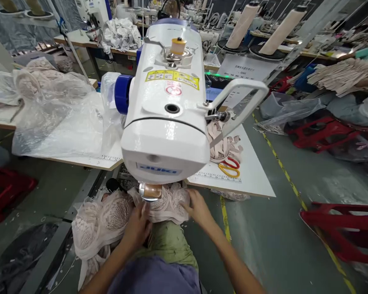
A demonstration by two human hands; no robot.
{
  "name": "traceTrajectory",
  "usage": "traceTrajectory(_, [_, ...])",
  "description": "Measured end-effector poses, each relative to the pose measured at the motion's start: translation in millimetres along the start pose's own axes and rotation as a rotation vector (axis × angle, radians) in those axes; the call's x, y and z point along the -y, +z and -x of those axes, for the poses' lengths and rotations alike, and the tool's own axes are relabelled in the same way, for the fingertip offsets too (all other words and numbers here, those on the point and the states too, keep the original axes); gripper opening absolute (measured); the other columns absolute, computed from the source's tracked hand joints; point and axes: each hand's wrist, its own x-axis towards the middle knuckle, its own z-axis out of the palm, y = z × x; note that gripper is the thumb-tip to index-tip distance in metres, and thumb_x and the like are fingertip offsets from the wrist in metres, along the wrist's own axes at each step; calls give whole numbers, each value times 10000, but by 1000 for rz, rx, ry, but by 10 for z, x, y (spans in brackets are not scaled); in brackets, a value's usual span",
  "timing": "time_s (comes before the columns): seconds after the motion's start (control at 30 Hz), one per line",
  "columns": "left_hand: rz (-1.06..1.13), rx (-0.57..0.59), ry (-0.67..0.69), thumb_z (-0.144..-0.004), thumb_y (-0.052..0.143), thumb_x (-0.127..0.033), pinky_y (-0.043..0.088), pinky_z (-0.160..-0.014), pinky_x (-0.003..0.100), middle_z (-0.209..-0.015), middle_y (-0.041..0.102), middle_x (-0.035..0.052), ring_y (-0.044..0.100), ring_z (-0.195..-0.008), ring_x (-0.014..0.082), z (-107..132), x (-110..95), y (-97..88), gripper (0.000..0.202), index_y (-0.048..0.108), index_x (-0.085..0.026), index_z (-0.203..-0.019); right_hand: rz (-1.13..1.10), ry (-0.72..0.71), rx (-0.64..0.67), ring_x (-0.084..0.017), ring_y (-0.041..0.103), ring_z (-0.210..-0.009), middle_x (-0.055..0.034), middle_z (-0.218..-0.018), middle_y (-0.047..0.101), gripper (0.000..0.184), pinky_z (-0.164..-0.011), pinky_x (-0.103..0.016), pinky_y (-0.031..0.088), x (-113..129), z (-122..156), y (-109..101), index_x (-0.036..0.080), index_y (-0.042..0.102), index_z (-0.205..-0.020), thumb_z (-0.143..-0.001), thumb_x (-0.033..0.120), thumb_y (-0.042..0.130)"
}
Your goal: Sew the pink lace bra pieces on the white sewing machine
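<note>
A white sewing machine [164, 110] fills the middle of the view, seen from above. Under its head lies a pale pink lace garment [110, 218], bunched over my lap. My left hand [138, 226] rests on the lace just below the machine's needle end, fingers curled down onto the fabric. My right hand [198, 208] presses the lace's right edge, fingers bent over it. The needle area itself is hidden by the machine head.
The white table [257, 181] carries pink elastic straps [223, 145] and red-and-yellow scissors [230, 167]. Clear plastic bags [55, 110] with lace pieces lie left. Red stools [343, 228] stand on the floor right, beside a yellow floor line [282, 167].
</note>
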Motion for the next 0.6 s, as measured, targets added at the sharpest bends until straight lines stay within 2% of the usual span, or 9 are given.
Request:
traceTrajectory(0.1, [16,-80,-219,-942,448,-365,493,-1001,428,-1317,569,160,549,-1237,278,212,320,-514,401,525,-182,-1291,-37,-172,46,-326,397,-1381,-169,-1475,444,641,-1135,-479,355,291,-60,403,184,446,-1426,-873,436,648])
traceTrajectory(0.2, [-124,-178,-492,-966,347,-496,522,-695,413,-973,636,171,644,-886,314,509,702,-1068,429,564,-136,-1048,-53,-213,83,-369,486,-1297,-177,-1368,545,612,-1090,-551,394,440,-128,625,186,513,-1362,-810,342,726])
traceTrajectory(0.23, [-235,-143,-638,-954,332,-559,488,-616,374,-903,631,147,640,-803,303,614,822,-1195,464,565,-158,-969,-60,-206,79,-374,508,-1271,-174,-1339,565,598,-1070,-562,412,466,-145,646,187,527,-1344,-799,319,733])
traceTrajectory(0.3, [-333,19,-843,-917,311,-671,395,-510,322,-773,601,117,604,-649,272,802,1018,-1336,543,527,-182,-821,-80,-192,47,-375,502,-1276,-184,-1354,547,568,-1048,-564,433,528,-155,622,182,517,-1346,-824,309,705])
traceTrajectory(0.37, [-359,175,-875,-938,242,-654,320,-488,296,-668,560,79,552,-545,228,934,1110,-1368,537,459,-212,-723,-103,-195,10,-360,470,-1310,-191,-1392,507,513,-1046,-536,443,648,-124,544,181,498,-1357,-883,317,637])
traceTrajectory(0.43, [-404,219,-794,-981,183,-537,266,-500,289,-610,532,57,521,-514,208,1002,1062,-1376,482,405,-229,-685,-187,-221,14,-330,473,-1314,-178,-1391,511,466,-1042,-485,459,855,-52,461,190,498,-1356,-924,340,587])
traceTrajectory(0.5, [-480,192,-753,-991,182,-465,223,-508,291,-594,530,51,522,-529,209,1022,866,-1414,439,392,-232,-683,-339,-298,105,-295,514,-1280,-150,-1367,545,448,-1032,-430,476,1136,52,417,209,523,-1330,-929,396,593])
traceTrajectory(0.53, [-494,185,-768,-990,196,-460,209,-510,292,-588,532,47,524,-535,211,1023,716,-1443,430,396,-231,-686,-408,-361,183,-286,515,-1285,-139,-1384,541,498,-1047,-415,465,1292,109,417,218,521,-1340,-909,444,627])
traceTrajectory(0.6, [-434,186,-797,-986,234,-472,215,-519,290,-581,538,36,529,-545,207,1020,338,-1495,425,419,-228,-691,-470,-533,360,-296,465,-1342,-145,-1466,480,731,-1109,-416,404,1602,220,462,209,463,-1418,-820,546,716])
